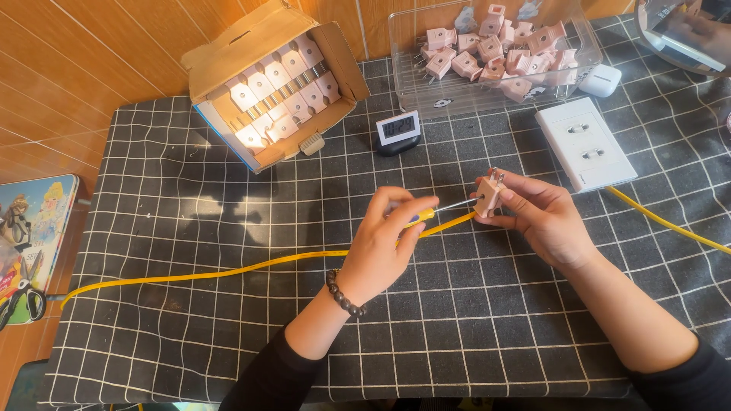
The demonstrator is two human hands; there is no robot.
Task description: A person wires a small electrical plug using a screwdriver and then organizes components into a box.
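Note:
My right hand (542,215) holds a small pink two-pin plug (489,193) upright, pins pointing up, a little above the table. My left hand (383,242) grips a screwdriver (429,214) with a yellow handle; its thin metal shaft reaches right and its tip touches the side of the plug. A yellow cable (228,270) runs from the plug's base leftward across the checked cloth (190,335), passing under my left hand. A bead bracelet sits on my left wrist.
An open cardboard box (228,46) of pink plugs stands at the back left. A clear plastic tub (411,46) holds several more plugs at the back. A small digital clock (399,131), a white wall socket (585,143) with another yellow cable (670,224), and scissors (19,301) are nearby.

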